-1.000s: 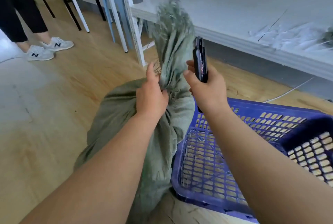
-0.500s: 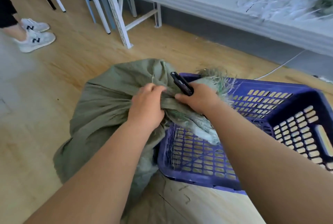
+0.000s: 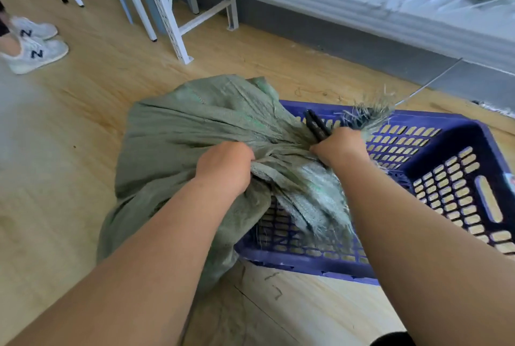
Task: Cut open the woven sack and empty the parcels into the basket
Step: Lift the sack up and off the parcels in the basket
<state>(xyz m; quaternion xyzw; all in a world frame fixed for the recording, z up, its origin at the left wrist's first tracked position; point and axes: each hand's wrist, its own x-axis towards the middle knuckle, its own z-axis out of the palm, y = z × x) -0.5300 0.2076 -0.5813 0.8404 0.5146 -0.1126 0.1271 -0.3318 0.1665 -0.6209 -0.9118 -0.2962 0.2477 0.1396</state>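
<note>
Over the basket rim, my left hand bunching the woven sack, fingers curled tight, my right hand clamping its frayed neck plus a black cutter.

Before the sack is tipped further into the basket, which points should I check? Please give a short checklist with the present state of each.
1. Left hand grips the sack fabric: ok.
2. Right hand holds the sack neck together with the black cutter: ok.
3. Cutter blade retracted: cannot tell.
4. Frayed sack mouth lies over the basket: ok.
5. Sack mouth open enough for parcels: cannot tell.
6. Parcels already in the basket: not ok, none visible.
</note>
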